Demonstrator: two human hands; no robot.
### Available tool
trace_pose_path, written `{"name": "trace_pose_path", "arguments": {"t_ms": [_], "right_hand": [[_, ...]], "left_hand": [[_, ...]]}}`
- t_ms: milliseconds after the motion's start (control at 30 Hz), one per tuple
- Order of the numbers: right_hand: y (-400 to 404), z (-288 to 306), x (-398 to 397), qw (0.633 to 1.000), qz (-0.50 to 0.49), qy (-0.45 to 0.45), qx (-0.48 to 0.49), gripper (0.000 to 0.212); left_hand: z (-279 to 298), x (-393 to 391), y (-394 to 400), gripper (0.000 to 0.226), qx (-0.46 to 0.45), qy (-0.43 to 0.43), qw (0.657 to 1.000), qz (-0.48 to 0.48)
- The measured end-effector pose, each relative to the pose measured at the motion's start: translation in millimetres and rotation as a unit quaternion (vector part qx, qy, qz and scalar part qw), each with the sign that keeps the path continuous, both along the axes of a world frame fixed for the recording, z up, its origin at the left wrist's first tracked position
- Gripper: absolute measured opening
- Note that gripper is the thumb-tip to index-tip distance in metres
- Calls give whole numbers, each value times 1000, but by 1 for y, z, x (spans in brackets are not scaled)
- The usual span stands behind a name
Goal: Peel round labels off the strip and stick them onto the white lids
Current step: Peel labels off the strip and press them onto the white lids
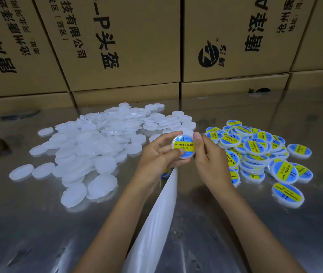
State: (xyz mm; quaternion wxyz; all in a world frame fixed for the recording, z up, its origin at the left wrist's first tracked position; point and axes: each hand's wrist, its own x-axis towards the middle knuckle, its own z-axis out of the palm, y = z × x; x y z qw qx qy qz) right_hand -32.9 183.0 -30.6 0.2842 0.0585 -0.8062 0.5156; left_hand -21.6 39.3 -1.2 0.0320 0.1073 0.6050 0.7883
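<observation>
On the far left of the reflective metal table [28, 223] lies a heap of unlabelled round white plastic lids [89, 146]. These appear light, thin and rigid; take hold at the rim. The left hand [160, 154] is raised mid-table, palm turned right, fingers [171, 134] curled round one white lid bearing a blue-and-yellow round label [183, 146]. The bare white backing strip [156, 217] trails from under this hand toward the viewer; it looks limp and slick. The right hand [208, 156] holds the lid's right edge, thumb pressed on the label. To the right sits the pile of labelled lids [259, 152].
</observation>
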Motion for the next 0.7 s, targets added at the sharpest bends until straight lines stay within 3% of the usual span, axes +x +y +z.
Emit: {"name": "trace_pose_path", "arguments": {"t_ms": [167, 233, 467, 600, 700], "right_hand": [[-7, -2, 6, 990, 39, -49, 127, 56], [-7, -4, 5, 987, 18, -41, 155, 58], [-3, -5, 0, 994, -10, -2, 112, 46], [-1, -5, -3, 998, -17, -12, 56, 46], [-2, -4, -3, 999, -11, -5, 42, 43]], "left_hand": [[0, -2, -2, 15, -9, -8, 991, 131], [-1, -4, -3, 19, -21, -14, 988, 150], [-1, -2, -3, 22, -2, 5, 999, 49], [1, 0, -3, 40, -8, 12, 999, -31], [0, -1, -4, 47, -41, 24, 999, -22]]}}
